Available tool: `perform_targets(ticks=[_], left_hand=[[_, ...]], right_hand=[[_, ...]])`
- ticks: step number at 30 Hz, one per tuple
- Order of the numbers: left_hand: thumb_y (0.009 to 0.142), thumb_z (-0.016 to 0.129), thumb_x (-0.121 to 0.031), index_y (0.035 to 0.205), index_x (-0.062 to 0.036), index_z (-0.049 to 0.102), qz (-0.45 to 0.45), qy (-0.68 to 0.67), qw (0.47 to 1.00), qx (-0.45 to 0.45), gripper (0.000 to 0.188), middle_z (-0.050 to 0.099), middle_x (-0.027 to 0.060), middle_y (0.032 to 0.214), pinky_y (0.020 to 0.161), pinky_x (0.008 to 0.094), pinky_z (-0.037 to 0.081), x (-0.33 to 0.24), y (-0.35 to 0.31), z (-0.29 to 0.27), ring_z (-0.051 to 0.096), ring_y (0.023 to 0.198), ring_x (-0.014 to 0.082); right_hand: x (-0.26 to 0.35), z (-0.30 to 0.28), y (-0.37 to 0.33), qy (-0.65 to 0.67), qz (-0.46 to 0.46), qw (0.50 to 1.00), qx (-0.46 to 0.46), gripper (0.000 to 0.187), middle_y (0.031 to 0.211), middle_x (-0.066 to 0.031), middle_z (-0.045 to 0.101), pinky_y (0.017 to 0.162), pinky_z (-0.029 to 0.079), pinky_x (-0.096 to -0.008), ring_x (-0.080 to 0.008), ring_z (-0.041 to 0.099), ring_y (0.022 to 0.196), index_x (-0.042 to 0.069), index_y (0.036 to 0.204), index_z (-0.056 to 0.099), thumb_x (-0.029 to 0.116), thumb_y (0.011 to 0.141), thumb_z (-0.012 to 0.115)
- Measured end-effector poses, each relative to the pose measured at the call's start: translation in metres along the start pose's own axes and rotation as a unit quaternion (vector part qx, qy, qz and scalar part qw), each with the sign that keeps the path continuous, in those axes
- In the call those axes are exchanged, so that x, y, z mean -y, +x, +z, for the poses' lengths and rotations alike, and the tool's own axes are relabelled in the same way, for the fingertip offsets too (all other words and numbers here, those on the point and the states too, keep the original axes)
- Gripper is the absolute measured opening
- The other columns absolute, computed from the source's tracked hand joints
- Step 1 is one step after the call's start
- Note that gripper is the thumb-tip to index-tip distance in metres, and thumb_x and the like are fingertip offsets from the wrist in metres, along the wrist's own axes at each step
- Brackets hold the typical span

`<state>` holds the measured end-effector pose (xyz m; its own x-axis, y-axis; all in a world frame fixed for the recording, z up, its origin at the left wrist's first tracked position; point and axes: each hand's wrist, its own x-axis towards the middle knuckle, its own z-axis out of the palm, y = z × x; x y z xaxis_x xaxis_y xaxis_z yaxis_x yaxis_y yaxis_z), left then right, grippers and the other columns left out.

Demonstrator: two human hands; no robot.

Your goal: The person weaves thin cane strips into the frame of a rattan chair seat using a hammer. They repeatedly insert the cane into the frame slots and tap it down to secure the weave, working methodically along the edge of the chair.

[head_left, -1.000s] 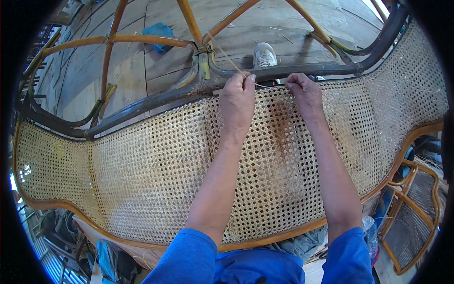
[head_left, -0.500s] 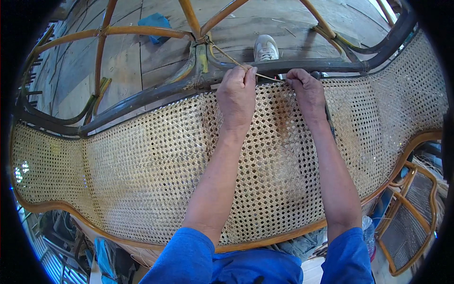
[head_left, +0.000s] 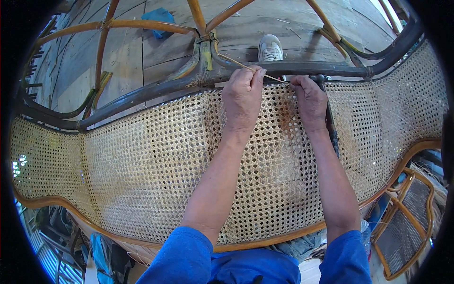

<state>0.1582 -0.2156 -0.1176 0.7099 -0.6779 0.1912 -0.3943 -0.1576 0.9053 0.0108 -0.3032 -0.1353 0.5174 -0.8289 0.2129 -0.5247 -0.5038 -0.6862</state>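
Note:
A thin cane strip [head_left: 273, 77] is stretched between my two hands above the far edge of a woven cane panel [head_left: 151, 165]. My left hand [head_left: 242, 102] is closed, pinching the strip between thumb and forefinger. My right hand [head_left: 311, 102], also closed, grips the strip's right end at the panel's edge. Beyond my left hand the strip runs up toward a joint of the rattan frame. Beside my right hand lies a hammer [head_left: 330, 123] with a dark handle, its head against the panel's far edge. A brown stain marks the weave between my hands.
A dark curved rail [head_left: 142, 102] borders the panel's far side, with brown rattan poles [head_left: 149, 24] rising beyond it. A blue bag-like thing [head_left: 158, 21] lies on the wooden floor [head_left: 125, 61]. A white shoe [head_left: 270, 48] stands past the rail. At lower right leans another cane-filled frame [head_left: 406, 227].
The view has shifted slightly. More of the hammer shows beside my right hand. Both hands still hold the strip taut near the same spot.

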Motion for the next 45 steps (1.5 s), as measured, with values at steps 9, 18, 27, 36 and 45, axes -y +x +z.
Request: perform_targets(ticks=[9, 18, 27, 36, 45], left_hand=[[0.086, 0.068, -0.009, 0.090, 0.0003, 0.069, 0.029, -0.038, 0.999, -0.013, 0.010, 0.070, 0.0109, 0.086, 0.066, 0.0288, 0.051, 0.001, 0.000, 0.004, 0.065, 0.072, 0.0179], [0.082, 0.071, -0.006, 0.084, -0.0004, 0.067, 0.070, -0.082, 0.994, -0.009, 0.007, 0.070, 0.0089, 0.085, 0.066, 0.0304, 0.052, -0.012, -0.007, 0.004, 0.066, 0.075, 0.0211], [0.080, 0.071, -0.004, 0.082, -0.0007, 0.066, 0.104, -0.090, 0.990, -0.017, 0.006, 0.069, 0.0083, 0.083, 0.066, 0.0306, 0.052, -0.015, -0.006, 0.003, 0.065, 0.074, 0.0207], [0.081, 0.071, -0.005, 0.084, -0.0016, 0.066, 0.079, -0.083, 0.993, -0.014, 0.006, 0.068, 0.0080, 0.082, 0.065, 0.0311, 0.051, -0.012, -0.007, 0.000, 0.064, 0.073, 0.0209], [0.082, 0.070, -0.006, 0.085, -0.0009, 0.066, 0.045, -0.078, 0.996, -0.006, 0.007, 0.068, 0.0089, 0.082, 0.063, 0.0321, 0.051, -0.011, -0.008, -0.002, 0.064, 0.070, 0.0215]], right_hand=[[0.013, 0.000, 0.005, -0.031, 0.053, 0.998, 0.002, 0.016, 0.088, -0.0092, 0.067, 0.074, 0.051, -0.0298, -0.0237, 0.066, 0.083, 0.006, 0.097, 0.064, 0.000, 0.082, 0.064], [0.001, 0.003, 0.006, -0.121, -0.038, 0.992, 0.015, 0.016, 0.093, -0.0102, 0.067, 0.075, 0.052, -0.0348, -0.0274, 0.065, 0.086, 0.006, 0.100, 0.065, 0.004, 0.084, 0.063], [0.001, -0.002, 0.007, -0.134, -0.077, 0.987, 0.053, 0.018, 0.094, -0.0111, 0.064, 0.074, 0.052, -0.0351, -0.0283, 0.064, 0.085, 0.007, 0.100, 0.066, 0.001, 0.084, 0.060], [0.005, -0.006, 0.009, -0.103, -0.072, 0.989, 0.079, 0.024, 0.093, -0.0113, 0.064, 0.072, 0.052, -0.0342, -0.0266, 0.064, 0.083, 0.005, 0.100, 0.066, -0.006, 0.080, 0.058], [-0.003, -0.001, 0.009, -0.151, -0.095, 0.979, 0.097, 0.020, 0.096, -0.0144, 0.063, 0.074, 0.051, -0.0393, -0.0322, 0.063, 0.088, 0.005, 0.098, 0.064, -0.002, 0.082, 0.055]])
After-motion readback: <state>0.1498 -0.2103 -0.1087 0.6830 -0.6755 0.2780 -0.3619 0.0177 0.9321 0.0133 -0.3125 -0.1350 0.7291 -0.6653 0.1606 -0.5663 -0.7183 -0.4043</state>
